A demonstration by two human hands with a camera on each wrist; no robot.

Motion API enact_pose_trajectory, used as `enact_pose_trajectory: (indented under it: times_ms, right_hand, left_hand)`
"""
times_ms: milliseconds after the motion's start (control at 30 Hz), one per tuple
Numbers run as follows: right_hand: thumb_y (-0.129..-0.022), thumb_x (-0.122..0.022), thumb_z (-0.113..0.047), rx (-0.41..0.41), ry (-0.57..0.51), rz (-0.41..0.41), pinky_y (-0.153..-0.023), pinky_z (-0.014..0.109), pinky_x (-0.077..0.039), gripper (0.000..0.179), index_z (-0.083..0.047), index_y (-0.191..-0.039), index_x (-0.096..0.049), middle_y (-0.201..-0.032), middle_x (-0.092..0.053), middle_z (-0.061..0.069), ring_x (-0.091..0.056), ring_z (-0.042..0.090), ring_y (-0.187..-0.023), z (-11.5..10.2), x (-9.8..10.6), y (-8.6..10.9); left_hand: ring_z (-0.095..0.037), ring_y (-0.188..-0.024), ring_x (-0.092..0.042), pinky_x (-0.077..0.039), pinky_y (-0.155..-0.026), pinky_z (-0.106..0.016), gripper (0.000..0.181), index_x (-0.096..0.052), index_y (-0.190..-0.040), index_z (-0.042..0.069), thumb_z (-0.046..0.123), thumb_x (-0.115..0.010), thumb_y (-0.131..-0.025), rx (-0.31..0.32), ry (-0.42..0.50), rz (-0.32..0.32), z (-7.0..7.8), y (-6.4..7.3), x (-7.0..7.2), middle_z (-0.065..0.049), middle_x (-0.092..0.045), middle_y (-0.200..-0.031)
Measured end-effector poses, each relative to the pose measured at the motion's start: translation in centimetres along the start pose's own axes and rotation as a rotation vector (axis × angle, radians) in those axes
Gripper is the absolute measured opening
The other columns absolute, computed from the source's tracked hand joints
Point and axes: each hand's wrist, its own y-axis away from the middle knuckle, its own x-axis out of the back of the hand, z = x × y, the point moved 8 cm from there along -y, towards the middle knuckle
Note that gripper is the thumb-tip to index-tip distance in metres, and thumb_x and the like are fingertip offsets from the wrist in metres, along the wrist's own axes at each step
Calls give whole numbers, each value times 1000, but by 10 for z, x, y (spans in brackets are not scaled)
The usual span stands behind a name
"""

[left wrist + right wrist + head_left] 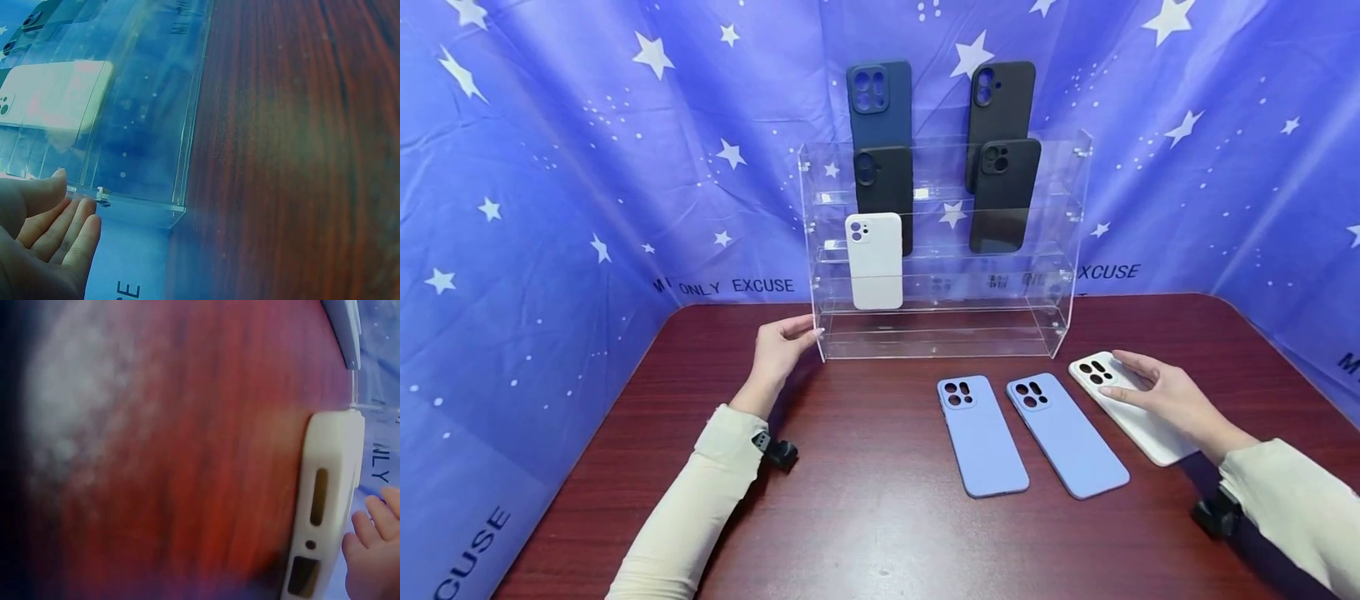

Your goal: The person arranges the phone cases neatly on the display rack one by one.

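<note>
My left hand (778, 350) is at the left side panel of a clear acrylic display stand (936, 343), thumb at the panel's front edge, fingers fairly straight along its outer side. A white phone case (1138, 421) with camera cut-outs lies at the table's right. Over its upper part is my right hand (1172, 400), thumb across the back, fingers by the far edge. The right wrist view shows the white case's port end; the fingers (369, 531) look loose beside it. Two light blue phone cases, one nearer the middle (983, 437) and one beside the white (1067, 437), lie flat.
The stand's tiers bear a dark blue case (882, 117), black cases at left (891, 192) and right (1003, 200), another black case (1018, 92) behind, and a small white case (876, 267) lowest. A star-printed blue curtain (587, 167) surrounds the reddish-brown table (850, 500).
</note>
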Motion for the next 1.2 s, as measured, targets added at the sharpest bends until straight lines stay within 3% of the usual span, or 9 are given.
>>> enact_pose_trajectory:
  times_ms: [167,267,333,433,667,833,967,1100,1200]
  right_hand:
    - [-84,-71,-36,-15,29,19,-70,9,-34,78,5,-140,-37,-138,-41,32,-45,28,-113,2,1,0]
    - [-83,-72,-38,-43,72,11,-64,17,-40,80,6,-140,-37,-134,-40,37,-53,27,-91,6,1,1]
    - [-82,-72,-39,-59,95,2,-59,23,-41,82,6,-141,-35,-132,-40,39,-52,19,-75,9,1,1]
    - [-83,-71,-39,-68,114,-14,-57,26,-42,85,8,-141,-32,-129,-40,41,-52,15,-66,12,1,0]
    - [-80,-73,-40,-18,237,14,-63,24,-38,83,15,-133,-39,-124,-44,43,-52,30,-85,8,1,-5]
    - [-80,-74,-38,-3,271,23,-63,28,-40,82,17,-131,-41,-119,-46,45,-53,32,-81,5,2,-5]
    - [-76,-78,-32,63,280,80,-72,43,-44,82,19,-130,-40,-121,-46,43,-53,43,-95,-5,3,-5]
    - [-71,-81,-21,147,309,160,-85,58,-37,79,19,-128,-42,-122,-45,42,-44,53,-109,-18,7,-6]
    - [-72,-80,-18,130,334,209,-75,53,-43,72,18,-124,-47,-116,-49,43,-51,51,-99,-20,14,-10]
  left_hand:
    - [-12,-91,-63,-47,-70,-9,31,-65,-110,-9,-3,-71,-80,4,-2,1,-2,-1,-1,-26,-65,-106]
    - [-8,-88,-63,-47,-70,-10,32,-65,-111,-8,-3,-71,-80,4,-7,-4,-2,-1,-2,-26,-65,-106]
    - [-7,-88,-63,-47,-70,-9,32,-65,-111,-8,-3,-71,-80,1,-7,-7,-2,-2,-2,-26,-65,-106]
    - [-8,-88,-63,-47,-70,-10,31,-65,-110,-8,-4,-71,-80,-4,1,-4,-2,-1,-2,-26,-65,-106]
    - [-3,-83,-62,-47,-70,-9,31,-65,-110,-9,-4,-70,-80,0,13,-1,-3,-1,-2,-26,-64,-106]
    - [-2,-83,-62,-47,-70,-10,31,-65,-110,-9,-4,-70,-80,7,12,-2,-3,-1,-2,-26,-65,-106]
    - [-10,-90,-64,-47,-70,-9,31,-65,-110,-9,-4,-70,-80,5,22,-6,2,1,-1,-27,-64,-107]
    - [-18,-95,-64,-46,-70,-8,31,-64,-110,-10,-5,-70,-80,7,27,-11,8,4,0,-28,-63,-107]
    - [-20,-97,-63,-47,-70,-9,32,-65,-110,-10,-6,-70,-79,4,18,-6,5,1,-1,-27,-64,-106]
